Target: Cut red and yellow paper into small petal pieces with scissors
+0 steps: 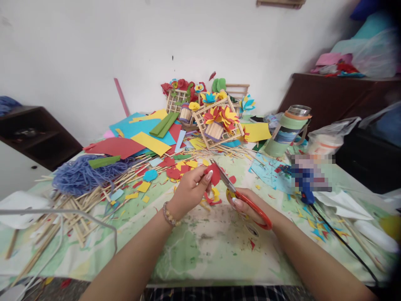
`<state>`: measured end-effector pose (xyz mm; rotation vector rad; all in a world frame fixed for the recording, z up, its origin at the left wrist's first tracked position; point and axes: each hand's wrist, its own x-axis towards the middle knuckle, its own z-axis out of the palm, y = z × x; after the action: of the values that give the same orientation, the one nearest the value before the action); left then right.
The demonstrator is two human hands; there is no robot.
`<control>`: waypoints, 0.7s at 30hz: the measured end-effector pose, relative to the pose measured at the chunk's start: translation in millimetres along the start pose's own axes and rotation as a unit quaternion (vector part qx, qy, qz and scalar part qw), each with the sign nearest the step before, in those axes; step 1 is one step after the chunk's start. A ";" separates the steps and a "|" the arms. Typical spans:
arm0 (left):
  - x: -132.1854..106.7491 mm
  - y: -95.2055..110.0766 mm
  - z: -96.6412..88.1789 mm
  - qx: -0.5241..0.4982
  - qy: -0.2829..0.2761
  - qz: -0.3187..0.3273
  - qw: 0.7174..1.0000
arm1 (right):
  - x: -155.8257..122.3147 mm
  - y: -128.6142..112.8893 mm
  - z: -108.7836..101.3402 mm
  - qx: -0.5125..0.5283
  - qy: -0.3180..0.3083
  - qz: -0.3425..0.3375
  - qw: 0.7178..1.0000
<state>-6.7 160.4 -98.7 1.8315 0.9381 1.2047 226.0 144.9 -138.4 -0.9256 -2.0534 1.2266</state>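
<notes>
Between the thumb and fingers of my left hand [194, 184] is a small piece of red paper [214, 174]. My right hand [247, 203] is closed around the red-orange handles of a pair of scissors [250, 205]. The scissor blades point up and to the left, right beside the red paper's right edge; whether they touch it I cannot tell. Under and behind my hands lie red and yellow paper cuttings [214, 195], with more red pieces [173, 172] further back. A beaded bracelet [169, 215] circles my left wrist.
Stick frames with paper flowers [219, 119] stand at the back. Coloured paper sheets [115, 146], blue-purple yarn [89, 174] and thin sticks lie left. On the right are a green flask [283, 131], a blue glue gun [305, 190] with a black cord, and a plastic bag [327, 138].
</notes>
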 end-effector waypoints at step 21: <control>7.2 -6.5 -20.4 0.018 -0.067 0.009 0.998 | -0.1 8.5 -10.0 -0.026 -0.004 0.027 0.999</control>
<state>-25.0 173.4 -95.6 1.9267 0.8744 1.0676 235.9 152.7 -141.9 -1.0081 -2.0880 1.2121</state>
